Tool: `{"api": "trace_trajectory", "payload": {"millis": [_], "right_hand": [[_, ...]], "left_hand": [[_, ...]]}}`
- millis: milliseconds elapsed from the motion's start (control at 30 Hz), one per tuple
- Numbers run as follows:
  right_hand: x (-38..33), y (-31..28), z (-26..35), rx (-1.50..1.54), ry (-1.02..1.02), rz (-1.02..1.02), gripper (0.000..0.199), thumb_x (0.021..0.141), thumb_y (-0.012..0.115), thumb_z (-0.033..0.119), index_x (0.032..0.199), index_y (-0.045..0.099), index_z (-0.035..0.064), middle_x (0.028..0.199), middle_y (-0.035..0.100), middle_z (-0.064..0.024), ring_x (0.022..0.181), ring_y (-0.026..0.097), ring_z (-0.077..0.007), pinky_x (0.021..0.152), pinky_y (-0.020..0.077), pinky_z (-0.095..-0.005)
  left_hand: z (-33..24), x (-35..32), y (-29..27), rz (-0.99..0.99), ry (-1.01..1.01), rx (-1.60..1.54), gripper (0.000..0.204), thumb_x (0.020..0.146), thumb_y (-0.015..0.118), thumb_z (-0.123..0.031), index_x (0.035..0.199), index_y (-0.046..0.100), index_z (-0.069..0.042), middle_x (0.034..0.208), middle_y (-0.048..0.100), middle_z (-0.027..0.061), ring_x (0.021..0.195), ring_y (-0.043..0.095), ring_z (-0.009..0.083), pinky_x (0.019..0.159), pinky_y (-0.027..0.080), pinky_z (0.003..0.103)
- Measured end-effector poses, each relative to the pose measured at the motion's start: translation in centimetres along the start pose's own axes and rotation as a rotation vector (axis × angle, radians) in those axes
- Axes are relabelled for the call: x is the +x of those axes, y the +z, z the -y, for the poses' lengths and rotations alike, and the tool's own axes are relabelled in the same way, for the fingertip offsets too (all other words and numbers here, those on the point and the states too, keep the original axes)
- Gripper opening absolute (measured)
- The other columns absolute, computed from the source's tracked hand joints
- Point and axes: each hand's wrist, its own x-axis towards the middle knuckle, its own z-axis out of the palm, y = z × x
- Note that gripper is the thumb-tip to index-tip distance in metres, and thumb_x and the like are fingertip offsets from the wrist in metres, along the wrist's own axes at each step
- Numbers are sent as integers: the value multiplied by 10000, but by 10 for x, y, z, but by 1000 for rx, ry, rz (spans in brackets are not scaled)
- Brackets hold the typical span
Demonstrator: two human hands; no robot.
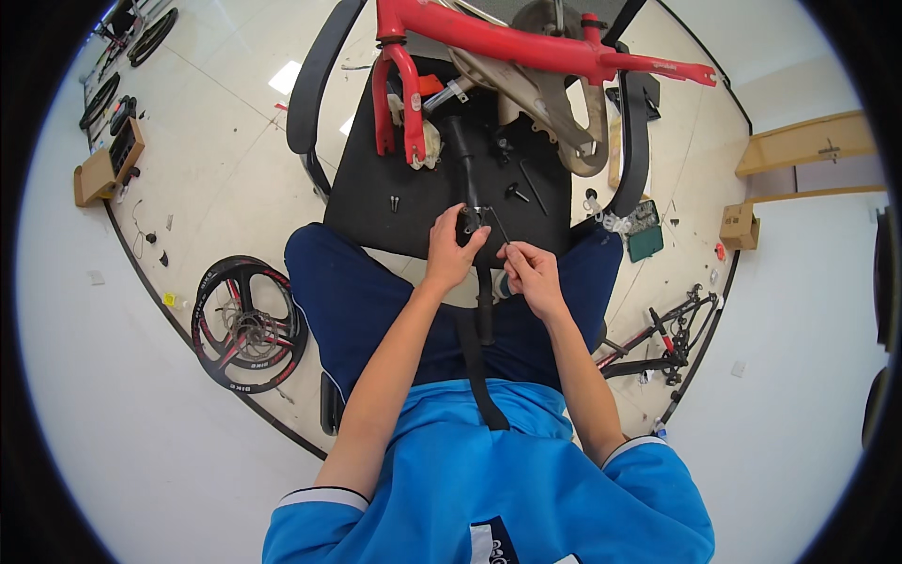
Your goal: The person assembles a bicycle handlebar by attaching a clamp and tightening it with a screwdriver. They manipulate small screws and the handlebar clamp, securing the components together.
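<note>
A black bicycle handlebar (486, 315) lies across the front edge of a black chair seat (362, 193), running toward my lap. My left hand (453, 249) is closed around its middle, thumb against a small clamp with a silvery part. Pinched in my right hand (531, 279) is a thin dark hex key (499, 226), its far end at the clamp. On the seat lie a second hex key (534, 187), a black bolt with a wide head (516, 193) and a few small screws (395, 203). Fingers partly hide the clamp.
A red bicycle frame (498, 39) with its fork spans the chair's far side beside a grey frame part (584, 155). Armrests (305, 103) flank the seat. A spoked wheel (246, 324) lies left, a dark frame (662, 343) right, a green case (645, 242) beyond my right knee.
</note>
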Motion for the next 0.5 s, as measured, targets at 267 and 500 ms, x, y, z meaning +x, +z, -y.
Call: {"api": "trace_trajectory", "payload": {"millis": [267,500], "right_hand": [[14,-3,11,-280,-26,97,225,1042,590,184,964,690,-2,642,486,53,527,398,-26,470,296,-210],[22,-9,10,-363,-21,111,230,1044,590,196,963,696,8,644,483,60,542,396,-18,477,294,-201]], "left_hand": [[1,0,-2,7,39,37,602,867,732,-325,1350,522,-33,1198,607,192,1133,571,370,1026,428,451],[1,1,1,-5,42,25,606,860,732,-324,1347,523,-30,1187,613,194,1129,573,377,1013,436,450]]}}
